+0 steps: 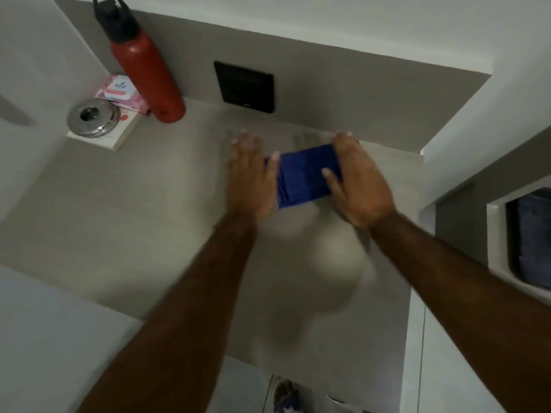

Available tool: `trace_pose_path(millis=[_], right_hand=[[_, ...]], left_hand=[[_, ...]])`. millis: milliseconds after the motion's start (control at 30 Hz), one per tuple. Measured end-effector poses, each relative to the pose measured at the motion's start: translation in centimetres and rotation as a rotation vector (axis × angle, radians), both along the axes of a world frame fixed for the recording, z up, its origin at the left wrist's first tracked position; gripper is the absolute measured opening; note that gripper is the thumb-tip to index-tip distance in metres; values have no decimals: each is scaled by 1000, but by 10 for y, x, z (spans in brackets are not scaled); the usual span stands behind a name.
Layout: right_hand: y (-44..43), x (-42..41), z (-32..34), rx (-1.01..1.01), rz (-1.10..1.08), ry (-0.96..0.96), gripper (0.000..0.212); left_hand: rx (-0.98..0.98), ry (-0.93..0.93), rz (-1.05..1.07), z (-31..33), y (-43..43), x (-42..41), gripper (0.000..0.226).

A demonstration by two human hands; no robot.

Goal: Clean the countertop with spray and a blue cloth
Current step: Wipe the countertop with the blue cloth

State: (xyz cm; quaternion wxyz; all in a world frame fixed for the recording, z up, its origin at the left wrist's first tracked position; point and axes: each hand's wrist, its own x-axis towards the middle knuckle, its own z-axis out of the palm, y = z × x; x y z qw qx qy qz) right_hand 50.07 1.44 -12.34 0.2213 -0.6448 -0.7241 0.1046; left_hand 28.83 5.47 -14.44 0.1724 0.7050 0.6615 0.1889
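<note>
A folded blue cloth (304, 177) lies flat on the grey countertop (149, 210), toward the back wall. My left hand (250, 177) rests palm down on the cloth's left edge, fingers spread, thumb on the fabric. My right hand (354, 180) presses palm down on the cloth's right end, its thumb lying over the blue fabric. Both hands are blurred. I see no spray bottle in this view.
A red bottle with a black cap (143, 64) stands at the back left beside a pink wipes pack (122, 90) and a round steel container (92, 117) on a white book. A black wall socket (244, 86) sits behind. A white ledge (477, 144) bounds the right.
</note>
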Motion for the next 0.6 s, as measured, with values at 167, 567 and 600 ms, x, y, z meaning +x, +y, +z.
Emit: trace_pose_path(millis=[167, 567, 600], right_hand=[[18, -55, -27, -206, 17, -298, 70], [76, -107, -38, -204, -107, -295, 69], [77, -106, -37, -206, -98, -284, 70]], left_hand=[[-43, 347, 39, -21, -12, -93, 68], [-83, 390, 179, -37, -4, -90, 81], [-87, 398, 178, -36, -4, -90, 81]])
